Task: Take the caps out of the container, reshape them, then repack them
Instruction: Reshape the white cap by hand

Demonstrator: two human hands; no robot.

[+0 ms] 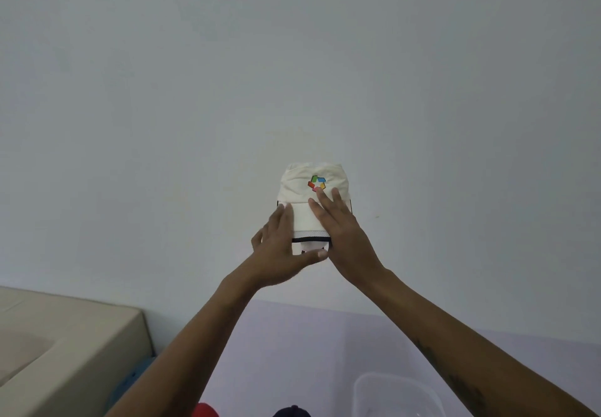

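**Head view: cream cap held up for shaping**

Head view shows a cream cap (313,195) raised at arm's length against the pale wall, logo side facing the person. The left hand (279,247) grips its lower left edge, thumb under the brim, fingers curled on the fabric. The right hand (341,231) lies flat on the front, fingers spread, probably smoothing the crown back into form. At the near right edge, a clear plastic container (396,397) looks empty. A red cap (206,410) and a dark cap (291,411) peek in at the near edge, apparently waiting.
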